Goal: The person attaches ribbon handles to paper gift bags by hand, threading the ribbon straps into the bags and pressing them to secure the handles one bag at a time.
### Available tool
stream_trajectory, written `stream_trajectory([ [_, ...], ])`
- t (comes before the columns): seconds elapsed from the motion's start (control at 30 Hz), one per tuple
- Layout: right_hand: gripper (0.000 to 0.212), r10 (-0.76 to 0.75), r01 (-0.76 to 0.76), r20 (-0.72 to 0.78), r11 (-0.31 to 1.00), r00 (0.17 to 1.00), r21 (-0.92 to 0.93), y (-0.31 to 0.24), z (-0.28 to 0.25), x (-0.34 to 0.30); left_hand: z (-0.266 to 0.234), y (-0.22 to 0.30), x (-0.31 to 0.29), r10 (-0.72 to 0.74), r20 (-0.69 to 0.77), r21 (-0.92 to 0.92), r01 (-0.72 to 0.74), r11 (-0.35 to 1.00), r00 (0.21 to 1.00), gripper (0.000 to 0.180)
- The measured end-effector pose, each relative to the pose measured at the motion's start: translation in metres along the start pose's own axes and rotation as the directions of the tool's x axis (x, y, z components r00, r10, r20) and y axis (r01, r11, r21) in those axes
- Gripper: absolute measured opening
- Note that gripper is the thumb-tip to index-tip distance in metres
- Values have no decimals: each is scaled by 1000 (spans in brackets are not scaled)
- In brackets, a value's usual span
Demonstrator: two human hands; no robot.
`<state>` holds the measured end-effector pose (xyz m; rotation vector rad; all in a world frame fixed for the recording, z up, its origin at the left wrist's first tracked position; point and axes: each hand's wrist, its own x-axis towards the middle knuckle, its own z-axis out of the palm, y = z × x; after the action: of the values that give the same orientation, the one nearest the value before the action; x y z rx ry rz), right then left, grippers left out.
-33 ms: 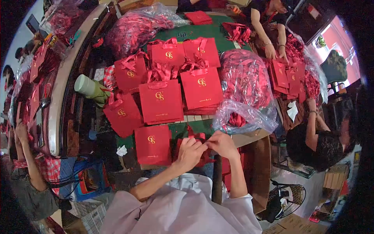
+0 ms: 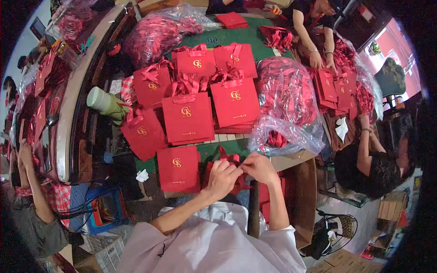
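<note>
Near the table's front edge, my left hand (image 2: pixel 222 178) and my right hand (image 2: pixel 259 167) meet fingertip to fingertip. Both are closed in a pinch on a red ribbon (image 2: pixel 234 158), which shows just beyond the fingers; the exact grip is hidden. Under them lies a dark red paper bag (image 2: pixel 206 171), mostly covered by my left hand. Just left of it, a flat red gift bag (image 2: pixel 179 170) with gold print lies face up. Beyond my hands are stacks of red gift bags (image 2: pixel 188 119) with ribbon handles.
A clear plastic sack of red ribbons (image 2: pixel 287 91) stands at the right, another sack (image 2: pixel 159 36) at the far left. A green bottle (image 2: pixel 105 103) lies tilted at the left. By my right arm is an open cardboard box (image 2: pixel 304 195). Co-workers' hands (image 2: pixel 322 62) handle bags at the far right.
</note>
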<state>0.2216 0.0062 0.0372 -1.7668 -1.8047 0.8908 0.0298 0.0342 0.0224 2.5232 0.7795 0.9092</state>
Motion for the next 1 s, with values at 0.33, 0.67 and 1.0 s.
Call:
stream_trajectory([
  [0.33,15,182,-40,-305,907,935,420,11,25,27,-2,-2,5,-251,70,-213,260,942,965,12],
  [0.67,32,143,-143,17,968,990,207,19,19,-46,1,-37,7,-456,180,-244,488,838,872,15],
  [1.0,23,207,-211,42,958,977,195,1,-2,-87,10,-47,12,-469,137,-195,488,851,872,17],
])
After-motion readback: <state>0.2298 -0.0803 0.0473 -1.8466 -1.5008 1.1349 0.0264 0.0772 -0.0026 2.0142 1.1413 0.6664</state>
